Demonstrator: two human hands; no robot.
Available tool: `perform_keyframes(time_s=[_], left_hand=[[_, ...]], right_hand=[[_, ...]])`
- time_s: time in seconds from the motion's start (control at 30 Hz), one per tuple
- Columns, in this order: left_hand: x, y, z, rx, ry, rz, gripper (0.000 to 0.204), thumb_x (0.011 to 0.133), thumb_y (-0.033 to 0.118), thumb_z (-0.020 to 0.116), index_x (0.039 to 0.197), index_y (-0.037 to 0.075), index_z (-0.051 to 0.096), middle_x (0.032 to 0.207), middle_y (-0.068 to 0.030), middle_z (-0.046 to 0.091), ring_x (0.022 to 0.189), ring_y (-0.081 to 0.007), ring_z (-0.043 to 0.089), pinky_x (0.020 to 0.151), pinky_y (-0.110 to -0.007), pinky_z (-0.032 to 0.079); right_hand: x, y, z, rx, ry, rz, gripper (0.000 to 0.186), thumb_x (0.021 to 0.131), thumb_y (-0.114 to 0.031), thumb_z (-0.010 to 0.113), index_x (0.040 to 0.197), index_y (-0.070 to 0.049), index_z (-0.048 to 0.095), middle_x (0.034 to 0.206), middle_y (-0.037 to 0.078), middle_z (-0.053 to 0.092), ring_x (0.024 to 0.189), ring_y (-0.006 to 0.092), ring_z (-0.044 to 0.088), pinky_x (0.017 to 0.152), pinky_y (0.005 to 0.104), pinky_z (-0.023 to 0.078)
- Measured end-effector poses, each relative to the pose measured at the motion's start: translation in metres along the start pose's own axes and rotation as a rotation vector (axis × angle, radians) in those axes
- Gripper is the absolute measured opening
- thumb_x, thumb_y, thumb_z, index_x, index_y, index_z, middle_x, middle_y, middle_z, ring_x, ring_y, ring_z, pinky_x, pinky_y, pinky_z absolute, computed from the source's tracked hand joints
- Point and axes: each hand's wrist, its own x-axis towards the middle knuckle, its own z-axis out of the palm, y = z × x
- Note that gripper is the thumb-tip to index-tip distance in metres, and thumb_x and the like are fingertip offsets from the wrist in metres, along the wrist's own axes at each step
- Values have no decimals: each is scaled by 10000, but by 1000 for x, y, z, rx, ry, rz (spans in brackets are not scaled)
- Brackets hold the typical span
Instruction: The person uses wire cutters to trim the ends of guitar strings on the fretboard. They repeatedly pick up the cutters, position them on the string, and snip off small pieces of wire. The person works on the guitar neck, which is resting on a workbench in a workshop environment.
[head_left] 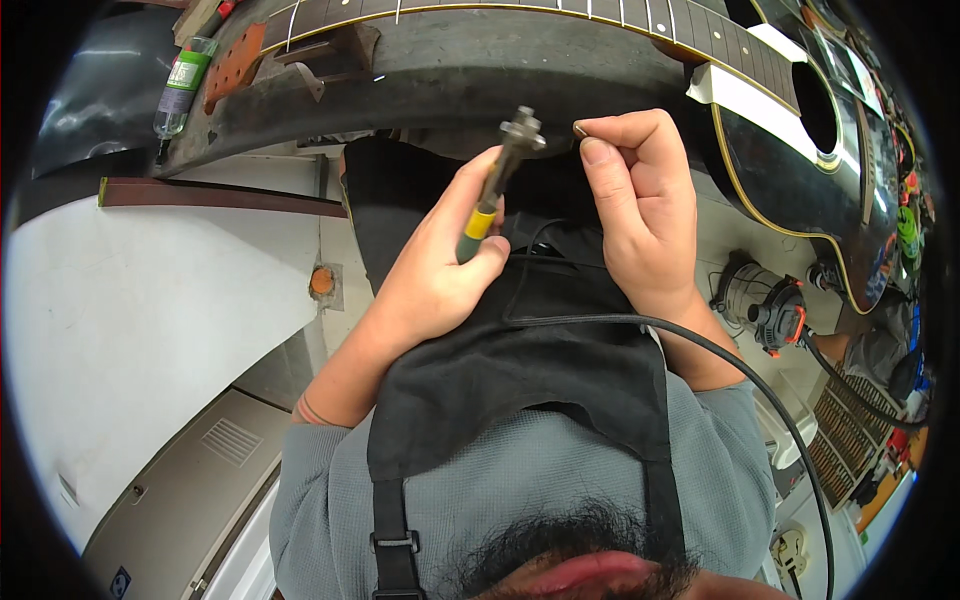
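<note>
Item: one clear bottle with a green label [184,88], at the left end of the tabletop [450,55]. Item: one reddish-brown headstock [236,68], near the bottle; its fretboard [705,38] runs rightward, crossed by pale strips [672,22]. Item: left hand [437,265], curled round a plier-like tool [496,182] with a green-and-yellow grip, head upward and blurred; I cannot tell whether its jaws meet. Item: right hand [645,200], thumb and forefinger pinching a tiny piece [580,130], make uncertain to me, right of the tool's head and apart from it. Item: one black guitar body [765,175], far right. Step in hand, by my judgement: fretwork, a small part being readied. Next move, I judge, calls for a steady pinch and a careful meeting of piece and tool.
</note>
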Motion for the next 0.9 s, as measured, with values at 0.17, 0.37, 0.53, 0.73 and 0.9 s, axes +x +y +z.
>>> perform_keyframes(time_s=[0.17, 0.37, 0.53, 0.73, 0.9], left_hand=[[5, 0, 4, 153, -47, 88, 961, 854, -66, 579, 1760, 90, 296, 1346, -95, 549, 1178, -209, 568, 1149, -361, 438], [6, 3, 4, 150, -64, 40, 1066, 802, -83, 552, 1795, 139, 237, 1390, -97, 507, 1182, -227, 554, 1177, -373, 424], [6, 3, 3, 158, -75, 37, 1078, 803, -64, 566, 1800, 144, 213, 1317, -115, 513, 1188, -258, 551, 1168, -364, 427], [5, 3, 4, 71, -53, 24, 912, 898, -54, 570, 1763, 105, 329, 1330, -79, 558, 1158, -177, 556, 1107, -351, 472], [3, 3, 2, 67, -57, -15, 716, 1007, 8, 645, 1689, 54, 434, 1386, -165, 656, 1234, -304, 648, 1154, -385, 455]], right_hand=[[-1, 0, 2, 13, -1, -19, 119, 1139, -50, 613, 1233, 17, 643, 976, 4, 652, 870, 49, 587, 781, 235, 501], [-1, 3, -2, -27, -27, -36, 114, 1131, -31, 615, 1232, 13, 645, 995, 21, 674, 884, 60, 619, 781, 243, 515], [0, 5, -3, -82, -30, -54, 99, 1126, -23, 619, 1217, 4, 647, 970, 28, 672, 850, 62, 610, 745, 249, 507], [4, 4, -5, -174, -54, -92, 85, 1112, -8, 629, 1196, 3, 638, 919, 54, 668, 806, 109, 630, 733, 279, 516], [4, 6, -5, -204, -72, -107, 92, 1106, -1, 631, 1197, 8, 634, 944, 81, 681, 803, 151, 655, 739, 298, 530]])
